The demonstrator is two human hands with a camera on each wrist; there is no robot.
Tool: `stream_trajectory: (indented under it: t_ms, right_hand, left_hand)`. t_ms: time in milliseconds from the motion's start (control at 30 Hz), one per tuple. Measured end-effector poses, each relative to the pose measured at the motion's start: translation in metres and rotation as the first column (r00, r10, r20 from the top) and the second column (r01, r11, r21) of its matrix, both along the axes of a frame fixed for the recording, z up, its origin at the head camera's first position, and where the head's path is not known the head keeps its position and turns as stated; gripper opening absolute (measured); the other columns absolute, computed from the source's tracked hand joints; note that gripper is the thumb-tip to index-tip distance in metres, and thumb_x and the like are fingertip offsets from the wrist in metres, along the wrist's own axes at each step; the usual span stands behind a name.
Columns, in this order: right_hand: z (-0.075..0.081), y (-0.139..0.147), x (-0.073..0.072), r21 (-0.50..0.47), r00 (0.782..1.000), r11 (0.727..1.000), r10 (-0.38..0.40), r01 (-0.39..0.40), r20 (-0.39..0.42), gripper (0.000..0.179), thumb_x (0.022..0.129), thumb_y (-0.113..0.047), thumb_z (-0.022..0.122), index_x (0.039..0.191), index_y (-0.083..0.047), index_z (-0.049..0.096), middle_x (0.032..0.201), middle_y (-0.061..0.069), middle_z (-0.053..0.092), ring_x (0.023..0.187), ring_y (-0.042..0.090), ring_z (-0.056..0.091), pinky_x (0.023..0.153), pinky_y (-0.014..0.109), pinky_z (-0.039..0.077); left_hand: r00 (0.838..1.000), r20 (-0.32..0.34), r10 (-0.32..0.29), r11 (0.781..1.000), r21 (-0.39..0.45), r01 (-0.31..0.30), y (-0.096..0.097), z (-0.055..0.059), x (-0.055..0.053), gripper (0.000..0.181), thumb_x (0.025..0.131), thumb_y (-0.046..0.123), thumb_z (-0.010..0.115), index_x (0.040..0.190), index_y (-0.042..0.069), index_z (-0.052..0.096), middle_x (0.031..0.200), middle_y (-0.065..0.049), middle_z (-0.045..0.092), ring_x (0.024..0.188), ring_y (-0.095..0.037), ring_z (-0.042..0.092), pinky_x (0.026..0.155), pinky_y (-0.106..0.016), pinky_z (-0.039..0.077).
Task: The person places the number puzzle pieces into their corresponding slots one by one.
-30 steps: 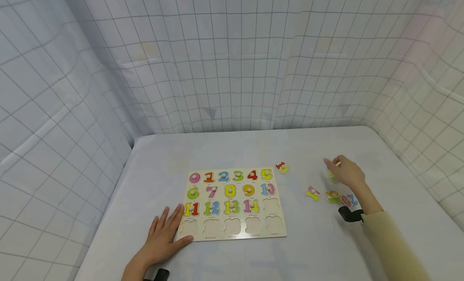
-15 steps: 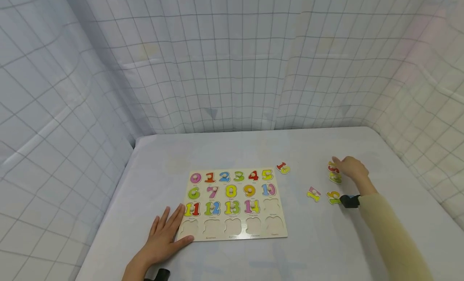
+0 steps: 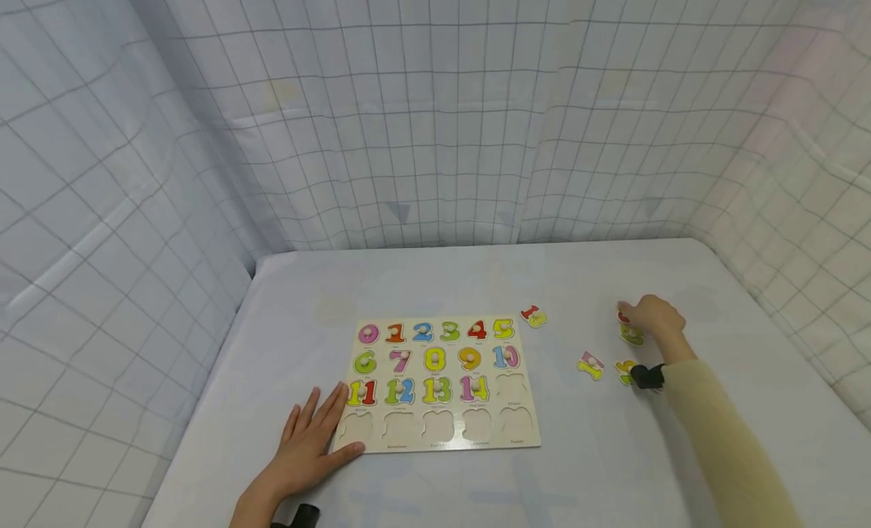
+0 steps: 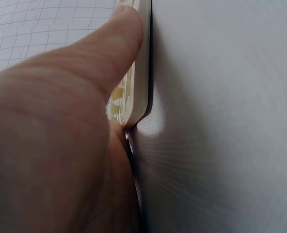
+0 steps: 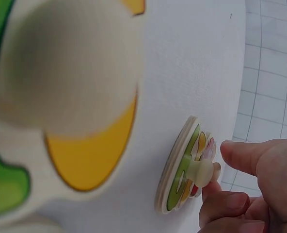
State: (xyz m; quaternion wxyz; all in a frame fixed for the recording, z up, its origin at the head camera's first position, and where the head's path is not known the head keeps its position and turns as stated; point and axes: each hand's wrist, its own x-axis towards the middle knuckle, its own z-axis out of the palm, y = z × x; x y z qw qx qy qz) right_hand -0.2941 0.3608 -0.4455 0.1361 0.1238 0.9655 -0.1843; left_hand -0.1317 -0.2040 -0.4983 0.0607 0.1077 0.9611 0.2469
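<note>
We see a rectangular pale wooden number board [image 3: 418, 428] left of centre on the white table [image 3: 422, 286] | left hand [image 3: 309, 445] at its near left corner | red-and-yellow wooden piece [image 3: 534, 317] just off its far right corner | farther right, nearer: pink-and-yellow wooden piece [image 3: 590, 366], then orange-and-green wooden piece [image 3: 624, 368] | beyond that: green wooden piece [image 3: 631, 335], right hand [image 3: 656, 318] at its far side

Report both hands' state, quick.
Left hand: open, touching the number puzzle board.
Right hand: at knobbed number pieces; grip open or closed cannot be told.
</note>
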Motion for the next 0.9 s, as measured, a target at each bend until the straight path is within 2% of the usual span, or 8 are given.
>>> stream_trajectory:
  t_ms: [133, 267, 567, 733, 900]
  right_hand:
    - [-0.002, 0.001, 0.002, 0.015, 1.000, 1.000, 0.006, -0.007, 0.016, 0.060, 0.098, -0.045, 0.037, 0.095, 0.011, 0.058, 0.092, 0.028, 0.057, 0.074, 0.034, 0.051, 0.064, 0.045, 0.043]
    - [-0.003, 0.000, 0.002, 0.019, 1.000, 1.000, 0.001, -0.002, 0.016, 0.058, 0.099, -0.043, 0.037, 0.094, 0.011, 0.058, 0.090, 0.027, 0.057, 0.074, 0.033, 0.050, 0.064, 0.044, 0.043]
    - [-0.007, -0.003, 0.002, -0.019, 1.000, 1.000, -0.017, 0.016, -0.021, 0.051, 0.098, -0.046, 0.040, 0.074, -0.002, 0.051, 0.072, 0.012, 0.049, 0.065, 0.024, 0.044, 0.059, 0.036, 0.037]
    - [-0.001, -0.011, 0.003, -0.050, 0.993, 0.998, 0.027, -0.033, -0.117, 0.055, 0.097, -0.048, 0.045, 0.085, 0.004, 0.055, 0.073, 0.011, 0.052, 0.062, 0.022, 0.046, 0.056, 0.035, 0.038]
    - [0.008, -0.033, 0.006, -0.085, 0.975, 0.989, 0.100, -0.118, -0.197, 0.055, 0.095, -0.051, 0.050, 0.094, 0.004, 0.059, 0.091, 0.016, 0.061, 0.072, 0.027, 0.052, 0.059, 0.039, 0.041]
  left_hand:
    - [1.000, 0.027, -0.005, 1.000, -0.017, 0.005, 0.000, 0.002, 0.000, 0.096, 0.082, 0.063, 0.060, 0.152, 0.009, 0.022, 0.155, -0.013, 0.021, 0.141, -0.040, -0.001, 0.107, -0.059, -0.006]
    - [1.000, 0.025, -0.006, 1.000, -0.017, 0.006, 0.000, 0.003, 0.000, 0.096, 0.082, 0.062, 0.059, 0.152, 0.009, 0.021, 0.155, -0.012, 0.021, 0.141, -0.040, -0.002, 0.107, -0.059, -0.007]
    - [1.000, -0.001, -0.001, 1.000, 0.018, 0.001, 0.002, 0.003, 0.002, 0.095, 0.081, 0.060, 0.062, 0.150, 0.007, 0.025, 0.153, -0.015, 0.024, 0.140, -0.041, 0.001, 0.107, -0.059, -0.005]
    - [1.000, -0.017, 0.000, 1.000, 0.023, 0.001, 0.002, 0.002, 0.002, 0.094, 0.081, 0.058, 0.063, 0.150, 0.006, 0.026, 0.152, -0.017, 0.026, 0.140, -0.041, 0.002, 0.107, -0.059, -0.005]
    - [1.000, -0.003, -0.001, 1.000, 0.013, 0.001, 0.001, 0.002, 0.001, 0.096, 0.081, 0.061, 0.061, 0.151, 0.007, 0.024, 0.154, -0.014, 0.024, 0.141, -0.040, 0.001, 0.107, -0.059, -0.006]
